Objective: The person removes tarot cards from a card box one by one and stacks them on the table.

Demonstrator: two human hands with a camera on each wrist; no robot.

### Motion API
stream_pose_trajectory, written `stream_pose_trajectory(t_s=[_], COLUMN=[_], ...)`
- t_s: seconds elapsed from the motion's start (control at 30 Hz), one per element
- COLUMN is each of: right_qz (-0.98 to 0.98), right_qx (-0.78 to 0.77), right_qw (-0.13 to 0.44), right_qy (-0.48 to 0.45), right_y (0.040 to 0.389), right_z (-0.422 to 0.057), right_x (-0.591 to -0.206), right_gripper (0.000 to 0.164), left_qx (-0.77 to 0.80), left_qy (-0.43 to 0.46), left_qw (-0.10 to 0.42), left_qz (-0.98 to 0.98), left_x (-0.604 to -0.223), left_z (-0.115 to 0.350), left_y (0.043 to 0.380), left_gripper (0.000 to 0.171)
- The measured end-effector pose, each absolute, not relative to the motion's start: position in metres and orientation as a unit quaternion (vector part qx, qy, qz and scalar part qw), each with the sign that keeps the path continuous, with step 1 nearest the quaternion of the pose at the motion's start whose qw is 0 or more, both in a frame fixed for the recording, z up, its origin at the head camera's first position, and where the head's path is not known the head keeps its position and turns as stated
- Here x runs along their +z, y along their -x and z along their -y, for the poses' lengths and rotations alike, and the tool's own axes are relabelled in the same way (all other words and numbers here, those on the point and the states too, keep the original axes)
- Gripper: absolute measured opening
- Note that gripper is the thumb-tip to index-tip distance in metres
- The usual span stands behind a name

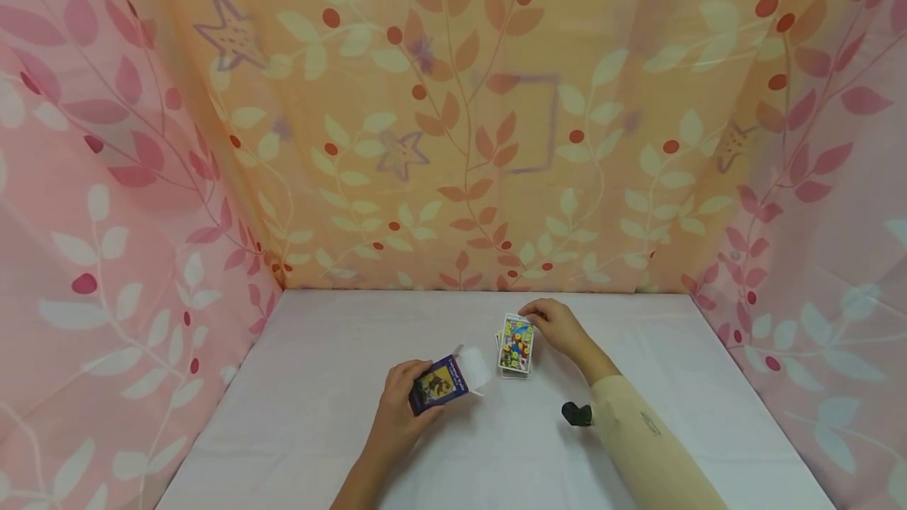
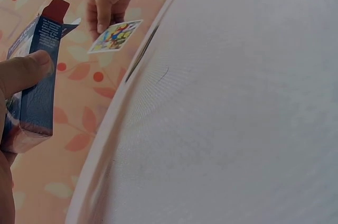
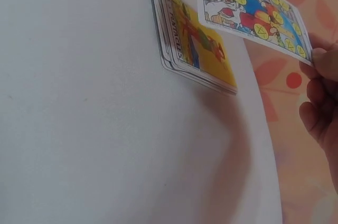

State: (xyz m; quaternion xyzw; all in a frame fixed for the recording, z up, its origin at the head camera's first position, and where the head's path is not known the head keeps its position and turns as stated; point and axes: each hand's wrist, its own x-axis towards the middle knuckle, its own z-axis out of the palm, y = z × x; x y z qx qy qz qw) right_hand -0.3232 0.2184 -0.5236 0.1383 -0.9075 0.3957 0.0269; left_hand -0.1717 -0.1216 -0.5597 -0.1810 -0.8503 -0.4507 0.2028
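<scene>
My left hand (image 1: 398, 408) grips a dark blue card box (image 1: 435, 386) with a picture on its face, tilted, its open end toward the right. In the left wrist view the thumb presses the box's side and a red-lined flap (image 2: 56, 9) stands up from its end. My right hand (image 1: 560, 327) pinches a tarot card (image 1: 516, 343) by one corner, between thumb and fingers. That card, printed with yellow pentacle discs, is held face up over a stack of tarot cards (image 3: 198, 44). The stack lies on the white table, its edges slightly uneven, its top card lettered with "PENTACLES".
White cloth covers the table (image 1: 298, 400). A small black object (image 1: 577, 414) shows beside the right sleeve (image 1: 641, 431). Behind the table hangs an orange curtain (image 1: 609, 203) with leaves. Pink leafy curtains (image 1: 127, 242) close off both sides.
</scene>
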Motion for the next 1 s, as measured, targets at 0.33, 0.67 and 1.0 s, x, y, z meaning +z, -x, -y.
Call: stream_pose_trajectory(t_s=[0.33,0.67,1.0], right_qz=[0.909,0.912,0.909], right_qx=[0.394,0.391,0.395], right_qw=[-0.004,-0.027,-0.015], right_qy=[-0.139,-0.125,-0.133], right_y=[0.335,0.34,0.343], right_z=[-0.218,-0.217,-0.216], right_x=[-0.534,-0.541,-0.554], right_gripper=[0.017,0.018,0.019], left_qx=[-0.443,-0.447,-0.439], left_qy=[0.177,0.18,0.189], left_qw=[0.202,0.199,0.216], left_qz=[0.855,0.853,0.851], left_x=[-0.56,-0.561,-0.564], left_z=[0.121,0.122,0.123], left_y=[0.172,0.172,0.174], left_gripper=[0.081,0.079,0.083])
